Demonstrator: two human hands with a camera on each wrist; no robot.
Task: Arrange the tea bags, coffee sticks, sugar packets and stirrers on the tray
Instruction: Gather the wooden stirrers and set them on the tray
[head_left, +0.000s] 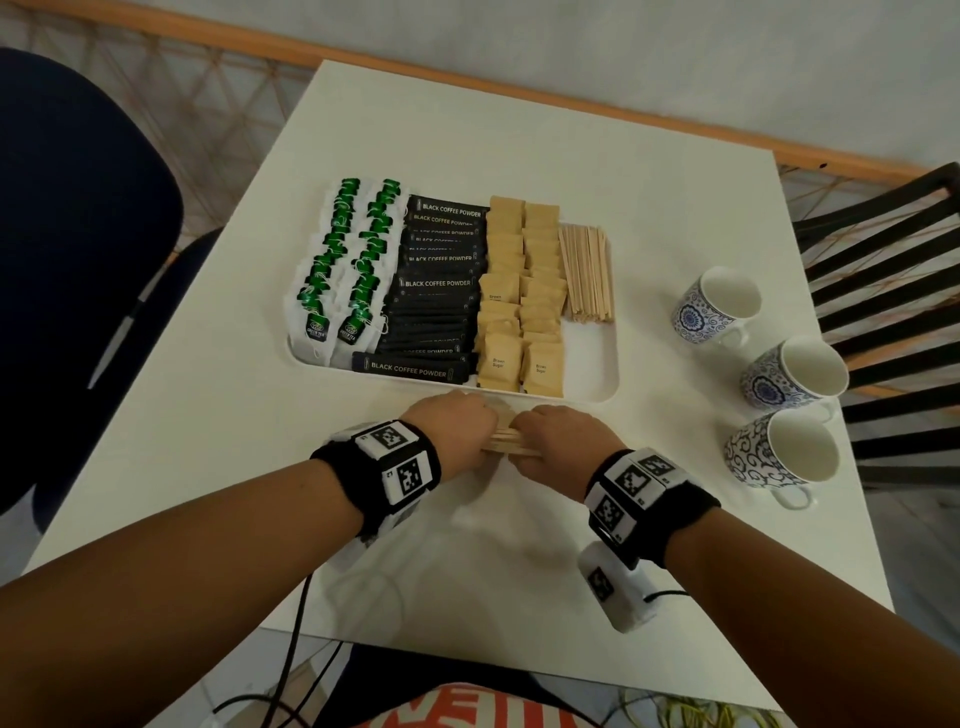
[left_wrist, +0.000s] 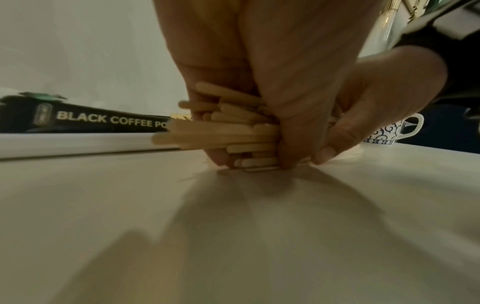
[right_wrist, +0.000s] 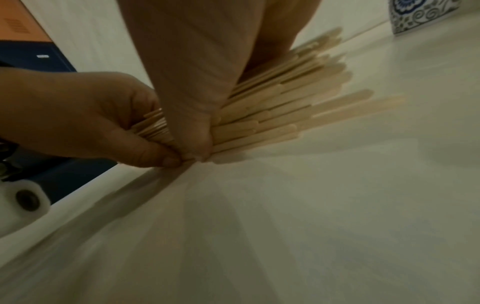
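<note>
A white tray (head_left: 592, 364) holds two columns of green tea bags (head_left: 343, 270), a stack of black coffee sticks (head_left: 436, 283), two columns of brown sugar packets (head_left: 519, 296) and a row of wooden stirrers (head_left: 587, 270) at its far right. Just in front of the tray, a second bundle of stirrers (head_left: 511, 441) lies on the table, its ends uneven. My left hand (head_left: 457, 431) grips its left end and my right hand (head_left: 556, 441) grips its right end. The stirrer bundle (left_wrist: 228, 131) juts past my left fingers; stirrer ends (right_wrist: 285, 98) fan out beyond my right hand.
Three blue-patterned white cups (head_left: 717, 306) (head_left: 795, 374) (head_left: 784, 457) stand in a line right of the tray. The white table (head_left: 519, 561) has a dark blue chair (head_left: 78, 234) at its left and a black slatted chair (head_left: 883, 291) at its right.
</note>
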